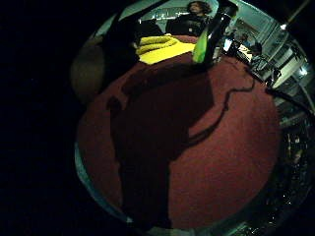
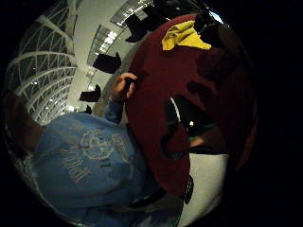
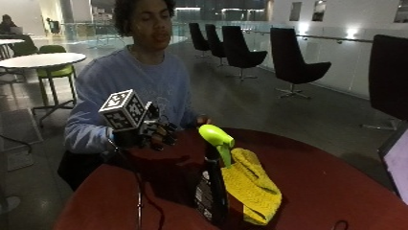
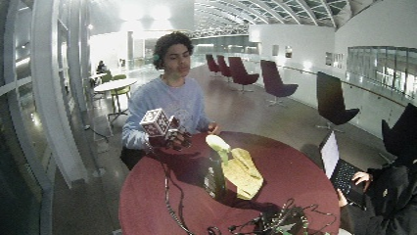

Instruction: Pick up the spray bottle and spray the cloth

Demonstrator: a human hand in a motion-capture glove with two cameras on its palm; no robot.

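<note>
The gloved right hand (image 3: 155,135) hovers above the round red table (image 3: 331,191), apparently relaxed and holding nothing, well apart from the upright green-topped spray bottle (image 3: 213,178) just beside the yellow cloth (image 3: 252,184), so the pickup looks not yet begun.

a person sits at a round dark red table (image 3: 331,191), the gloved right hand (image 3: 153,135) raised above its near edge, fingers loosely curled and holding nothing. a dark spray bottle (image 3: 212,179) with a green trigger head stands upright just beside a folded yellow cloth (image 3: 252,187).
</note>
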